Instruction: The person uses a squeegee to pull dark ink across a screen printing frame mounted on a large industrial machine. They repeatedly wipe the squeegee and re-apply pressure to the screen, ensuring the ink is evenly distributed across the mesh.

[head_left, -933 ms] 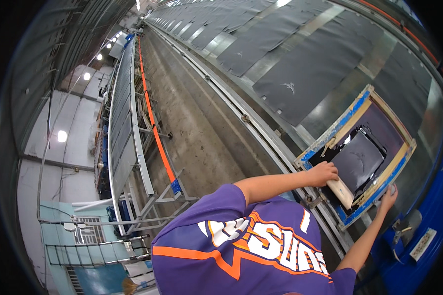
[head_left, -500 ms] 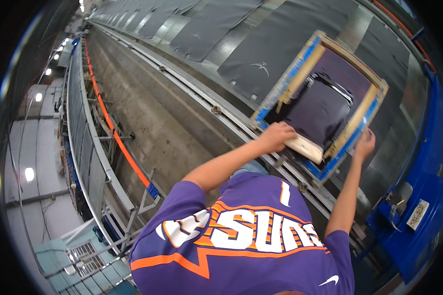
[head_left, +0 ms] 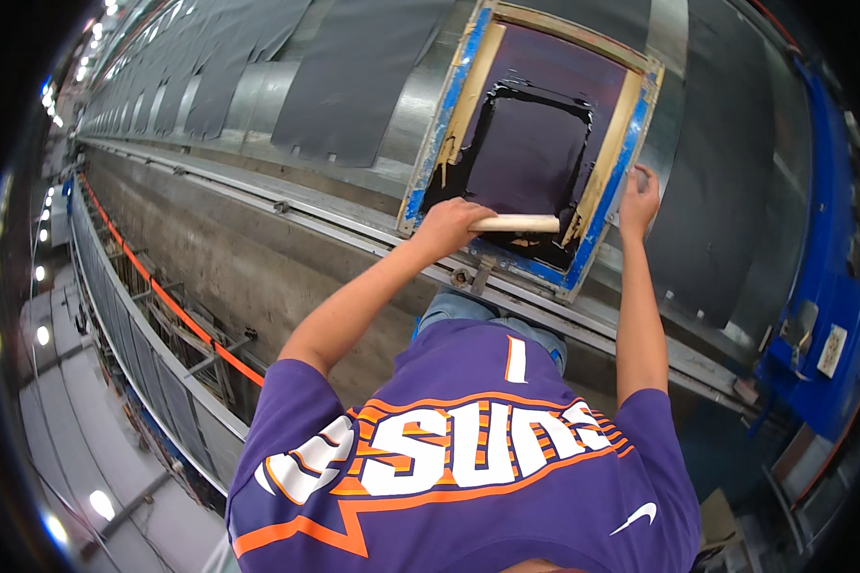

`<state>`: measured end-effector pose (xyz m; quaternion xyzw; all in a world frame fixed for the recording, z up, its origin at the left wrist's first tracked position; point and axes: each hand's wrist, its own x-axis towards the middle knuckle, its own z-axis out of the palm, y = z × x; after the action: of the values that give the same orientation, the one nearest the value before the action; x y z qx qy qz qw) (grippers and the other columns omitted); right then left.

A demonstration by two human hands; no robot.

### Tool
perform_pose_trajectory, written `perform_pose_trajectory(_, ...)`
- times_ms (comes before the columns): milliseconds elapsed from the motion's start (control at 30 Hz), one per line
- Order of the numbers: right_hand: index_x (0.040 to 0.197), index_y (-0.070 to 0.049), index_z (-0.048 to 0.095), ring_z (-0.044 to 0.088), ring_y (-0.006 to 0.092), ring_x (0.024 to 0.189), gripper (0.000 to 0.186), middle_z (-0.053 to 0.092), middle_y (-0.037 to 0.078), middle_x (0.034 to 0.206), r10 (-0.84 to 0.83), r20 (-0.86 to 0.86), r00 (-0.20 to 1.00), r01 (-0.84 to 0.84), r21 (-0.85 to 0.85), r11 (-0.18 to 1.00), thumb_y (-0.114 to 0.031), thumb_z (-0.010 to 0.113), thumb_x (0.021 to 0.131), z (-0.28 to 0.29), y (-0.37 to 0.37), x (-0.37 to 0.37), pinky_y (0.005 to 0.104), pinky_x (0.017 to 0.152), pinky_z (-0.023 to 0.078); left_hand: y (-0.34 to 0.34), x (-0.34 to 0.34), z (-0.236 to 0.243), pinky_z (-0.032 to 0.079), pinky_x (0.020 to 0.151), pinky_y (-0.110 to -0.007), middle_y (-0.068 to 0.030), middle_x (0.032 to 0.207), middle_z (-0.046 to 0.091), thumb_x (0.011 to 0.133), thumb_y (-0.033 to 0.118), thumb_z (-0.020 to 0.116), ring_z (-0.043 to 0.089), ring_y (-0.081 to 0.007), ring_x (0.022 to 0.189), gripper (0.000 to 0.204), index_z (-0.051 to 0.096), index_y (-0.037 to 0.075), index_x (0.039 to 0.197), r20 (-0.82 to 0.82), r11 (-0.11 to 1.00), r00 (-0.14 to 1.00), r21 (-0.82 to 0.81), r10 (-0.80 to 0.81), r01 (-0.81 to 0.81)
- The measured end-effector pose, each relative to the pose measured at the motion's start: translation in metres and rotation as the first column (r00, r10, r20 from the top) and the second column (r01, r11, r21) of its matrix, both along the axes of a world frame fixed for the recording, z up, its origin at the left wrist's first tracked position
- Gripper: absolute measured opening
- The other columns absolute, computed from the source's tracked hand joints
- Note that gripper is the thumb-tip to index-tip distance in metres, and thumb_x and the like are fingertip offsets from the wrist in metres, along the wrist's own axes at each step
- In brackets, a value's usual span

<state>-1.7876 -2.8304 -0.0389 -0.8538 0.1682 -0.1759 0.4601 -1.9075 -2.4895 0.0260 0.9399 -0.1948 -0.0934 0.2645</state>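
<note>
A screen printing frame [head_left: 630,124] with wooden sides and blue tape lies on the long table in front of me. Dark ink [head_left: 530,158] covers its mesh, with a glossy wet outline round a rectangle. My left hand [head_left: 452,227] is closed round the left end of a squeegee [head_left: 526,223] with a pale wooden handle, which lies across the near end of the frame. The squeegee's blade is hidden under the handle. My right hand [head_left: 640,201] has its fingers curled at the frame's right outer edge and seems to grip it.
Dark fabric panels [head_left: 349,81] lie along the table to the left, another dark panel [head_left: 726,172] to the right. A metal rail [head_left: 344,224] runs along the near edge. Blue equipment [head_left: 822,353] stands at the right; an orange strip [head_left: 172,296] edges the neighbouring table.
My view has turned, so the frame and both hands appear farther left and higher. The squeegee stays at the frame's near end, in my left hand. My right hand remains by the frame's edge.
</note>
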Motion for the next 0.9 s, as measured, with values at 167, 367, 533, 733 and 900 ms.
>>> perform_pose_trajectory(167,0.11,-0.011,0.069,0.059,0.0284,0.059,0.027,0.062,0.013,0.064,-0.034,-0.074,0.997,0.032,-0.03,0.999,-0.031,0.069,0.092,-0.002,0.008,0.001,0.0431,0.063,0.048,0.015,0.053,0.006,0.055,0.082,-0.043,-0.0149,0.094,0.074,0.075,0.022,0.083,0.07,-0.0359,0.092,0.038,0.075,0.013,0.111,-0.333,0.995,0.94,0.047,-0.072,0.093)
perform_pose_trajectory(367,0.119,-0.014,0.067,0.067,0.0339,0.08,0.033,0.068,0.016,0.08,-0.017,-0.261,0.965,0.011,-0.022,1.0,-0.034,0.068,0.093,-0.003,0.005,0.003,0.0456,0.075,0.05,0.004,0.131,-0.034,0.055,0.086,-0.037,-0.0145,0.098,0.076,0.064,0.02,0.088,0.073,-0.0286,0.089,0.053,0.075,0.004,0.112,-0.713,0.928,0.649,-0.006,-0.265,0.372)
perform_pose_trajectory(533,0.125,-0.013,0.069,0.061,0.0297,0.109,0.046,0.067,0.016,0.11,0.11,-0.242,0.964,-0.225,-0.522,0.823,-0.043,0.071,0.09,0.011,-0.012,0.007,0.0434,0.092,0.048,0.004,0.188,-0.045,0.054,0.082,-0.035,-0.0127,0.097,0.075,0.062,0.02,0.089,0.071,-0.0246,0.09,0.05,0.075,0.002,0.106,-0.935,0.956,0.283,-0.141,-0.214,0.259)
perform_pose_trajectory(733,0.119,-0.011,0.072,0.058,0.0326,0.118,0.044,0.066,0.01,0.126,0.595,-0.242,0.767,-0.629,-0.47,0.62,-0.041,0.073,0.088,0.104,0.059,0.077,0.0433,0.099,0.048,-0.004,0.258,0.016,0.056,0.079,-0.039,-0.0146,0.094,0.076,0.069,0.024,0.086,0.072,-0.0304,0.086,0.044,0.076,0.009,0.109,-0.369,0.987,0.923,0.066,-0.111,0.146)
perform_pose_trajectory(900,0.114,-0.008,0.071,0.061,0.0336,0.109,0.037,0.067,0.012,0.115,0.504,-0.393,0.77,-0.635,-0.394,0.664,-0.016,0.077,0.078,0.054,0.071,0.075,0.0436,0.095,0.05,-0.014,0.226,-0.014,0.054,0.088,-0.039,-0.0051,0.107,0.075,0.073,0.004,0.074,0.067,-0.03,0.1,0.039,0.077,0.015,0.11,0.141,0.999,0.989,0.012,-0.05,0.048)
